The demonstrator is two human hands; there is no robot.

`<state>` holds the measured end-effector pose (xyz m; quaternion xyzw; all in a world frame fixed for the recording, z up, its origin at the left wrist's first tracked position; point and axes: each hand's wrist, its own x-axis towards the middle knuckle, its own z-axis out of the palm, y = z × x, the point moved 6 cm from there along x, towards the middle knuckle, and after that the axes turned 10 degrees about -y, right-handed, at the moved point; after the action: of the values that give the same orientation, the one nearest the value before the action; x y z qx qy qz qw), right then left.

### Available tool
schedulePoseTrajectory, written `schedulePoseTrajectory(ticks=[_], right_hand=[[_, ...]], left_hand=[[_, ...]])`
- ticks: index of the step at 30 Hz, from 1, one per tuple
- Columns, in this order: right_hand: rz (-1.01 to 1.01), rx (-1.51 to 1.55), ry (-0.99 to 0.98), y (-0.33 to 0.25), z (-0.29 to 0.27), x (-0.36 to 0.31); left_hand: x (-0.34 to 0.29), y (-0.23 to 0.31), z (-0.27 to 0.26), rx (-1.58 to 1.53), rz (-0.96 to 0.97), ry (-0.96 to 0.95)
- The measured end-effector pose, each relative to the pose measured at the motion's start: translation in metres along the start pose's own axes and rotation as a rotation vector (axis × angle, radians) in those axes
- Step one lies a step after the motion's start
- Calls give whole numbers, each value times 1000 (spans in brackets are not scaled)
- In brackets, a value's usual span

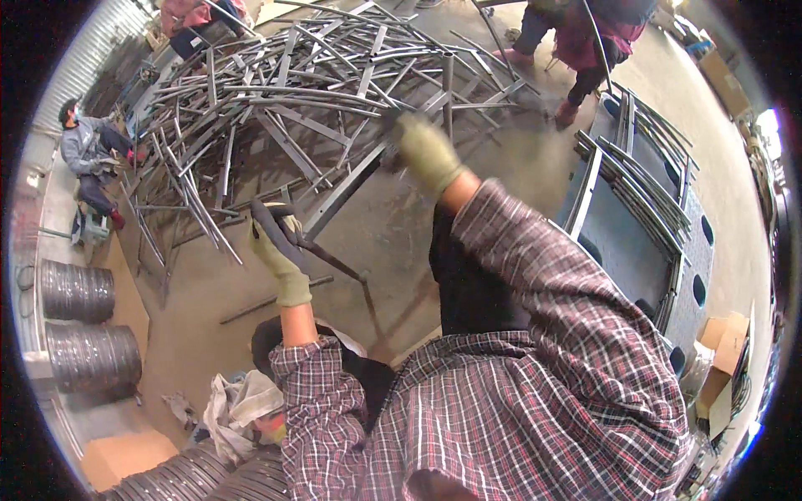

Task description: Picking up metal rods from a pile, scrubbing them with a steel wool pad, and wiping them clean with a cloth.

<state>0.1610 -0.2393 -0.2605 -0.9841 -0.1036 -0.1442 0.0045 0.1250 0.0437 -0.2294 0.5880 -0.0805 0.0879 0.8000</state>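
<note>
- Gloves, olive and worn, cover both hands; checked flannel sleeves are pushed up the forearms, likely as guard against raw metal edges.
- The left hand is closed around a thin dark metal rod, which runs down and right from the fist with its far end low, near the concrete floor.
- The right hand is raised at the near edge of the pile and motion-blurred; it seems to be closed on a grey flat bar slanting out of the heap, but I cannot tell for certain.
- The pile of metal strips is a loose tangle of long, curved and straight grey pieces, dull and unpainted.
- Sorted strips lie parallel on a grey perforated pallet to the right, evidently stacked for order.
- Wire coils stand at left; crumpled cloth lies nearby.
- Two other people work beyond the pile.
</note>
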Motion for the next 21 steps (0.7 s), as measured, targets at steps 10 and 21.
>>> schedulePoseTrajectory(ticks=[10, 21], right_hand=[[-282, 466, -187, -166, -11, -52], [119, 2147, -314, -185, 46, -48]], left_hand=[[3, -7, -19, 57, 14, 117], [6, -2, 8, -62, 62, -19]])
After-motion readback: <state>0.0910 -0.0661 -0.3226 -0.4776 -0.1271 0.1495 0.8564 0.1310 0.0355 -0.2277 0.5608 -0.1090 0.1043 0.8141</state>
